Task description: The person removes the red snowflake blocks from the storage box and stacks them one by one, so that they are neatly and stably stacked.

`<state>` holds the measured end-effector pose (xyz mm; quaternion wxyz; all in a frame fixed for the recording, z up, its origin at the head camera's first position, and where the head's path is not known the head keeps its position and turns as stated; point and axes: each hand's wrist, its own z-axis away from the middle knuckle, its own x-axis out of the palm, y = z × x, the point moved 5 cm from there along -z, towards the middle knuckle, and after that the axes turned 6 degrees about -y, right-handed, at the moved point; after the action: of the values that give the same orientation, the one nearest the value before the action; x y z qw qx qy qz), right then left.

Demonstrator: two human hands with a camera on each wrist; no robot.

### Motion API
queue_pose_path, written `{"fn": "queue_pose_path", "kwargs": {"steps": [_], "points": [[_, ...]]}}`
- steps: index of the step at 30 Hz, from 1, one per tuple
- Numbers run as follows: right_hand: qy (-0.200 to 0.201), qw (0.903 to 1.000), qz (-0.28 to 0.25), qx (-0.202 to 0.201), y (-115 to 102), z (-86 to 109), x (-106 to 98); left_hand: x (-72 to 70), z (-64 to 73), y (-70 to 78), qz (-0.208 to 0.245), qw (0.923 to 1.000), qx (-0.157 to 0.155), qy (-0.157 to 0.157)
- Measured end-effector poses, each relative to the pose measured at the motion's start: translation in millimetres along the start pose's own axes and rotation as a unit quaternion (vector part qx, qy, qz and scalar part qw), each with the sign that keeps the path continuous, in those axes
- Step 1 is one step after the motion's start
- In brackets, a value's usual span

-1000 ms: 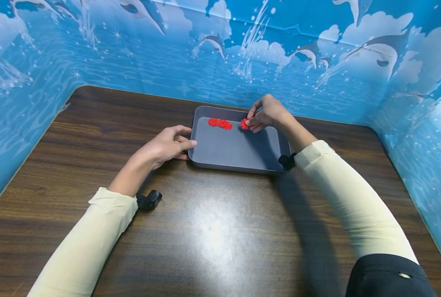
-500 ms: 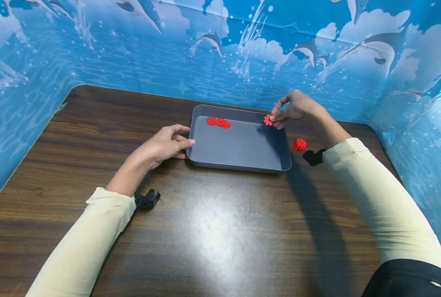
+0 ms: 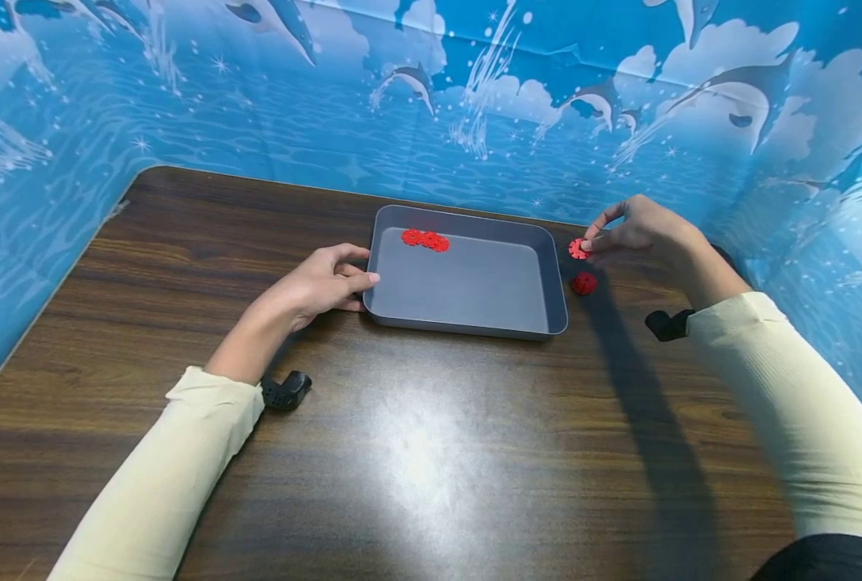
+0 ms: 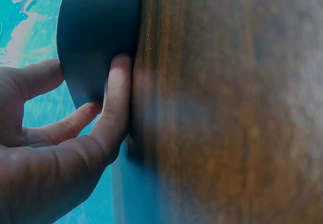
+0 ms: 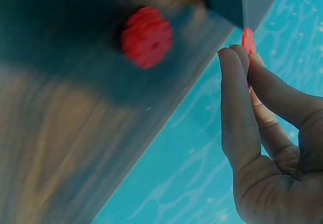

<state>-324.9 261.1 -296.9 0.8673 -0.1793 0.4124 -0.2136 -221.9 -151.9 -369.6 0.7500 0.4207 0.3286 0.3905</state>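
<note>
A grey rectangular tray (image 3: 467,278) lies on the table, with several red notched discs (image 3: 425,240) overlapping in a row near its far left. My left hand (image 3: 322,282) holds the tray's left end, thumb tip over the rim and fingers against the outer wall (image 4: 98,37). Past the tray's right side, my right hand (image 3: 638,230) pinches one red notched disc (image 3: 578,248) between thumb and fingertips; in the right wrist view the held disc (image 5: 248,40) shows edge-on. Below it a stack of red notched discs (image 3: 583,283) stands on the table, in the hand's shadow.
The brown wood-grain table (image 3: 402,452) ends at the back against a blue dolphin-print curtain (image 3: 293,121). A black wrist device (image 3: 286,390) sits at the left cuff, and another black wrist device (image 3: 668,325) at the right cuff.
My right hand has carried its disc from over the tray rightward, past the tray's edge to above the stack. The stack on the table has come into view. The left hand stays at the tray.
</note>
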Motion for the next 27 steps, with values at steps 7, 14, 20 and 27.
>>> {"fn": "queue_pose_path", "kwargs": {"steps": [7, 14, 20, 27], "points": [[-0.017, 0.9985, -0.051, -0.006, 27, 2.9, 3, -0.1, -1.3, -0.7, -0.002, 1.0000, -0.003, 0.002], [-0.028, 0.9934, -0.110, -0.016, 44, -1.9, 14, -0.3, -2.0, -2.5, 0.000, 1.0000, -0.002, 0.003], [-0.039, 0.9892, -0.142, 0.000, 53, -5.0, 22, -0.2, -2.4, -2.3, -0.003, 1.0000, -0.003, 0.002], [-0.034, 0.9902, -0.135, 0.004, 56, -5.9, 24, -1.1, -3.2, -1.5, -0.001, 0.9999, -0.008, 0.007]]}}
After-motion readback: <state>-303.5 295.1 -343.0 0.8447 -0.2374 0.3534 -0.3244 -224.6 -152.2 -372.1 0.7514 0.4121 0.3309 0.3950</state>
